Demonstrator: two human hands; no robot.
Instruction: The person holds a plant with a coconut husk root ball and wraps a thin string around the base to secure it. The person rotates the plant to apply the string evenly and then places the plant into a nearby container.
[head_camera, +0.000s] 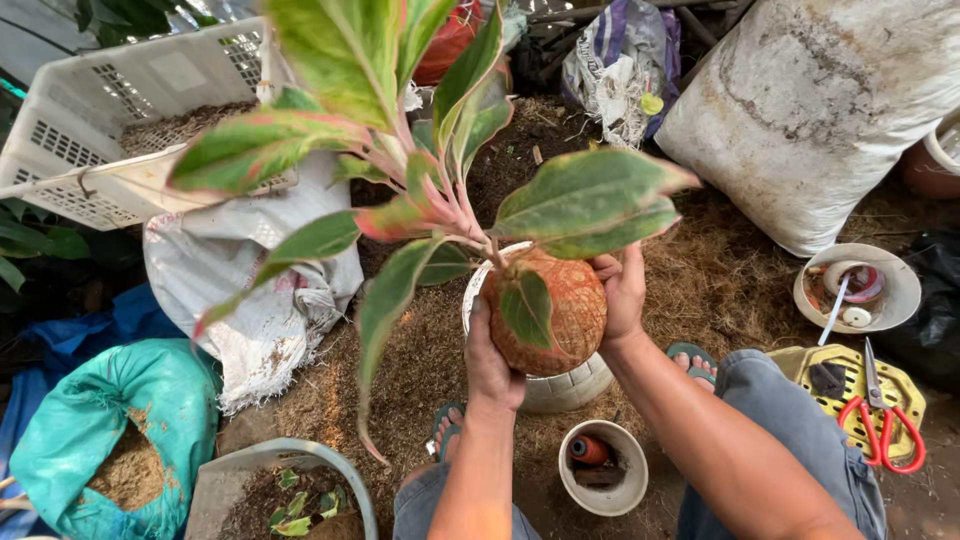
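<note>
Root ball (560, 310), round and wrapped in brown fibre netting, sat cupped between both hands above a white pot (560, 385) on the ground. Its plant (420, 170) rose up and leftward, with broad green leaves edged and veined in pink on pinkish stems. One left hand (490, 365) pressed against the ball's left side, fingers curled behind it, while the right hand (622, 295) gripped the right side, so the two together held it firmly. Just below the pot stood a small white cup (603, 468) with an orange spool inside. To the right, red-handled scissors (885, 420) lay on a yellow perforated tray (830, 365), beside a shallow white bowl (900, 290) of tape rolls. A white crate (90, 130) of coarse husk stood at upper left, a large white sack (810, 120) at upper right, and a teal bag (120, 420) at lower left.
</note>
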